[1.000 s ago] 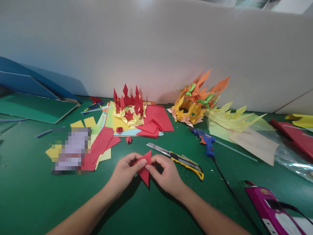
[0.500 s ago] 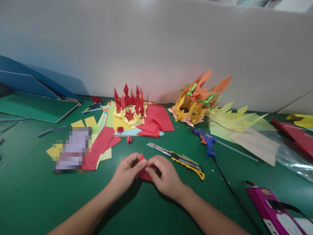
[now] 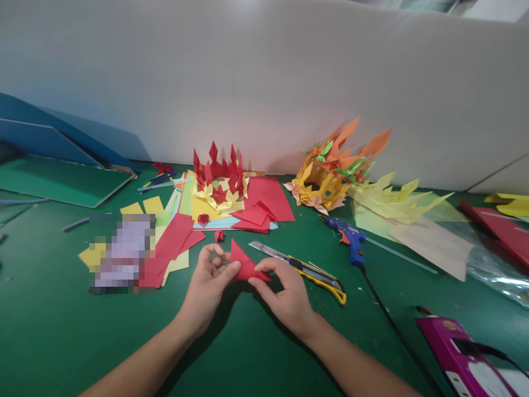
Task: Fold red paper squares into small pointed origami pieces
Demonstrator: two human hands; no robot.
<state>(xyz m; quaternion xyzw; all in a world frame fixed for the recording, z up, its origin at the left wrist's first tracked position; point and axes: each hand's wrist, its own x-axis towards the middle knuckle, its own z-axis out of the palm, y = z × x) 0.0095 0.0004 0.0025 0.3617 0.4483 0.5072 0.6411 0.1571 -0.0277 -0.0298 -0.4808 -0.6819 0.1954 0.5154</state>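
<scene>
My fingers pinch a folded red paper triangle point(image 3: 244, 266) from both sides, just above the green table point(image 3: 49, 320), so its crease stays tight. My left hand point(image 3: 206, 284) grips the near left edge, thumb on top and the other fingers curled behind. My right hand point(image 3: 285, 292) clamps the right corner, keeping the point tipped up. Left of my hands lies a heap of red and yellow sheets point(image 3: 169, 242). To the right, a utility knife point(image 3: 306, 267) rests within reach, and a blue glue gun point(image 3: 349, 242) sits beyond it.

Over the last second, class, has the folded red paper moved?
Yes. The red paper has turned in both hands, its tip now pointing toward the small red scrap.
</scene>
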